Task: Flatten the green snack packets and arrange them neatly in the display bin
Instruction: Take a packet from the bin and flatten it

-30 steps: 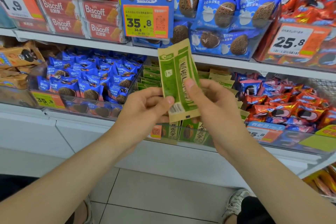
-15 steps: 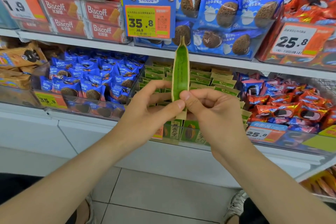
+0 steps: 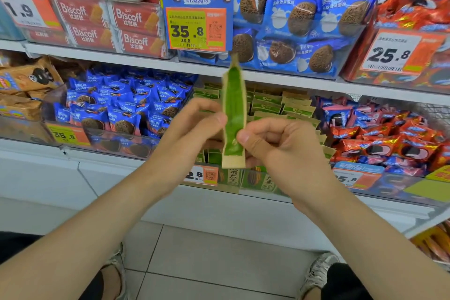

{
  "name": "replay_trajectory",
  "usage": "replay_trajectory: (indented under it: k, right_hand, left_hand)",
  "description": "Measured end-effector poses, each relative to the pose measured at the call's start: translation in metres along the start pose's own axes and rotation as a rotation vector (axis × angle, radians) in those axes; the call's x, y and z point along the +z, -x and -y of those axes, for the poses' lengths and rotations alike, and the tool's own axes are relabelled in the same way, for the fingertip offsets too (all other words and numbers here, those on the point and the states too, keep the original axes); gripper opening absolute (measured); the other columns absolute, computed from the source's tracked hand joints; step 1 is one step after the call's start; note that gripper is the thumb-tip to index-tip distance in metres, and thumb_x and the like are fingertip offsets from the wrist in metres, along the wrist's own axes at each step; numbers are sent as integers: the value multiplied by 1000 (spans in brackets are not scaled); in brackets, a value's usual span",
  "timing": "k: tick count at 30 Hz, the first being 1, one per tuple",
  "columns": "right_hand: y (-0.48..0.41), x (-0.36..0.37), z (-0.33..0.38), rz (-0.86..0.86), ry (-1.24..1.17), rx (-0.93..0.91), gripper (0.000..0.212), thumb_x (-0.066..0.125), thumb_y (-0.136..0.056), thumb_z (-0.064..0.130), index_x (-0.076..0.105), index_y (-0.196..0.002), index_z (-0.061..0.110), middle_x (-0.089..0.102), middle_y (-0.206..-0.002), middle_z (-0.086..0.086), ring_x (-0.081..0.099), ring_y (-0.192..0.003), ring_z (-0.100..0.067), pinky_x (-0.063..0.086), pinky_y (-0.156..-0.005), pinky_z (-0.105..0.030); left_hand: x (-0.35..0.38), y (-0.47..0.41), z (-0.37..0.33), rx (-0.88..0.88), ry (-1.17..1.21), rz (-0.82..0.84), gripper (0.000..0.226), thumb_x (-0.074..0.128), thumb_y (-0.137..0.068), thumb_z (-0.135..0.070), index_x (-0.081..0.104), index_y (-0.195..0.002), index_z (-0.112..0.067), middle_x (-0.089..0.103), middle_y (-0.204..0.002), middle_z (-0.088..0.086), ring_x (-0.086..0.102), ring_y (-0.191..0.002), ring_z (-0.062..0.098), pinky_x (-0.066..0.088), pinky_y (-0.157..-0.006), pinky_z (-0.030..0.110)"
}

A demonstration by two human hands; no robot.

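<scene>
Green packet (image 3: 233, 109) upright between grips of left hand (image 3: 192, 134) and right hand (image 3: 280, 146)

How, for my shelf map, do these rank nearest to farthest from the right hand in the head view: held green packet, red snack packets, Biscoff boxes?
1. Green packet: pinched by the right hand, at its left.
2. Red snack packets: lower shelf, to its right.
3. Biscoff boxes: upper shelf, far left.
</scene>
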State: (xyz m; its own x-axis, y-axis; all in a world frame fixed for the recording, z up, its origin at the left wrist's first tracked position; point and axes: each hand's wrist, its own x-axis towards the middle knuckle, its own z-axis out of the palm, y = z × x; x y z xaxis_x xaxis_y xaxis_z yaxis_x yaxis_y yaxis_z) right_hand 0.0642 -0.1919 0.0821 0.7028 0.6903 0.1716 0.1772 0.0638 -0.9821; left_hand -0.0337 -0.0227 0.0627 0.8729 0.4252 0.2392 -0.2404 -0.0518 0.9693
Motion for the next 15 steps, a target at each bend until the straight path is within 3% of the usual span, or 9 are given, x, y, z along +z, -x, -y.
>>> replay_trajectory:
  k: [3,4,6,8,10,12,15]
  right_hand:
    - [1,-3,4,293,87,153,6,74,-96,5,79,-93,3,81,-83,-11,77,-71,-21,64,-65,-30]
    - [1,-3,5,327,109,189,6,77,-95,8,79,-94,3,81,-83,-12,78,-72,-22,64,-67,-32]
    - [0,-1,6,279,109,219,15,80,-93,16,79,-95,1,81,-84,-13,79,-75,-26,65,-69,-35]
    - [-4,2,3,122,133,155,27,79,-94,29,77,-94,2,80,-82,-11,79,-74,-29,63,-65,-37]
    - [-8,4,-3,-27,219,35,29,75,-97,35,77,-91,7,79,-80,-12,78,-72,-33,65,-63,-42]
    - [-11,7,-10,-62,248,-26,30,67,-104,33,77,-88,9,77,-81,-15,76,-77,-36,66,-71,-51]
    - [-13,9,-11,-70,129,64,30,63,-107,25,81,-91,7,79,-88,-14,77,-89,-34,65,-82,-54]
  left_hand:
    - [3,-1,-1,-12,15,-179,19,62,-106,-40,61,-99,-23,68,-95,9,71,-103,47,60,-89,53]
    - [5,0,0,2,-30,-191,21,59,-107,-42,60,-101,-22,66,-92,7,71,-99,45,59,-83,49]
    - [10,3,3,86,-161,-185,23,54,-108,-41,59,-105,-19,62,-82,-10,68,-80,21,52,-71,28]
    - [15,5,5,175,-303,-152,22,51,-110,-37,58,-107,-17,61,-81,-20,59,-77,2,46,-72,16]
    - [16,6,8,208,-396,-101,19,51,-110,-37,58,-108,-20,63,-88,-20,60,-79,1,47,-73,19]
    - [15,8,9,220,-444,-53,17,48,-111,-36,56,-108,-21,61,-89,-15,59,-76,7,49,-69,27]
    - [15,9,10,213,-457,-20,18,44,-114,-32,53,-107,-19,53,-82,0,53,-71,23,47,-65,45]
